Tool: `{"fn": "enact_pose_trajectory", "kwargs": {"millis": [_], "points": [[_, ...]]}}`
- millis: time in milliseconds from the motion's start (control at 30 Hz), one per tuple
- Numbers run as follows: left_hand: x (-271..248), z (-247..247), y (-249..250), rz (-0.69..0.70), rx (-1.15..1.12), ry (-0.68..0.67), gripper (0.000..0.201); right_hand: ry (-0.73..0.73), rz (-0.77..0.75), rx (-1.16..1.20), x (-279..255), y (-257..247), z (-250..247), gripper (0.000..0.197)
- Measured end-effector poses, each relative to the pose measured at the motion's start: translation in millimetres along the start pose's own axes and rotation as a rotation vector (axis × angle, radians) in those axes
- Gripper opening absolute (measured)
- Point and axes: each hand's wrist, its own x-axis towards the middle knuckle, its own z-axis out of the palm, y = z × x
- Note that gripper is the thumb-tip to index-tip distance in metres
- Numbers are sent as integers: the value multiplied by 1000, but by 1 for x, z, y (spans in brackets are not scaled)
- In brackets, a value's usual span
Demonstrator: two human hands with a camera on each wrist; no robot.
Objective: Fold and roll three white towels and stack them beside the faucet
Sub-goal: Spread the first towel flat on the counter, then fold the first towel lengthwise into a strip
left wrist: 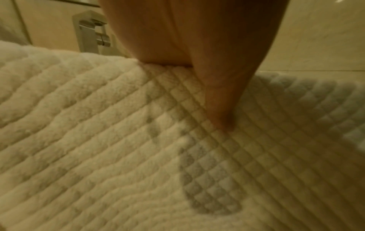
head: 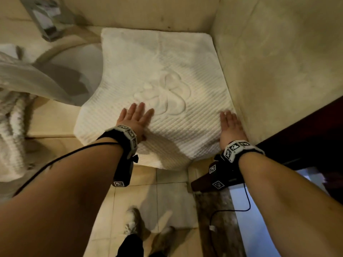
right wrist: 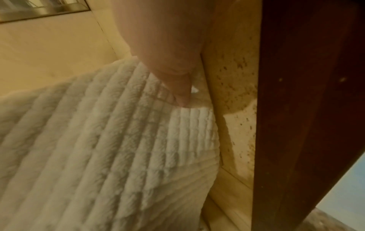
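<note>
A white ribbed towel [head: 163, 75] with an embossed emblem lies spread flat on the counter, its left part over the sink rim and its near edge hanging off the counter front. My left hand [head: 136, 115] lies flat on it near the front, fingers straight. My right hand [head: 231, 123] presses flat on its right edge beside the wall. The left wrist view shows the left hand [left wrist: 217, 87] resting on the towel [left wrist: 118, 156], the faucet [left wrist: 90, 34] behind. In the right wrist view a thumb [right wrist: 177, 87] touches the towel [right wrist: 98, 156] edge.
The sink basin [head: 74, 71] sits left of the towel, the metal faucet [head: 48, 17] at the back left. More white towels [head: 13, 115] are heaped at the far left. A stone wall [head: 278, 62] and a dark wooden frame [head: 306, 136] close in on the right.
</note>
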Motion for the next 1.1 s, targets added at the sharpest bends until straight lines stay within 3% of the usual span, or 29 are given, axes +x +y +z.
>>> {"fn": "enact_pose_trajectory", "kwargs": {"millis": [100,200,267,367,533,633,800,967,1100], "points": [[2,3,-1,7,-8,20,96,-22,53,124,-5,-8,-6,92],[0,2,-8,8,-62,21,91,38,65,290,-13,-32,-16,85],[-7,-3,-18,-33,-148,18,85,134,-24,387,-23,-52,-19,73],[-27,-13,-47,-146,-182,15,86,242,-273,413,-38,-88,-17,46],[-62,-16,-108,-194,46,-29,87,143,-438,517,-53,-152,-30,25],[-68,-18,-129,-111,208,-50,79,11,-473,495,-61,-192,-41,26],[-51,-20,-143,151,443,-66,77,-64,-468,427,-63,-249,-36,32],[-41,-16,-159,425,611,-63,77,-153,-361,477,-67,-287,-25,30],[-40,-20,-171,622,718,-112,74,-196,-289,561,-70,-310,-23,41]]}}
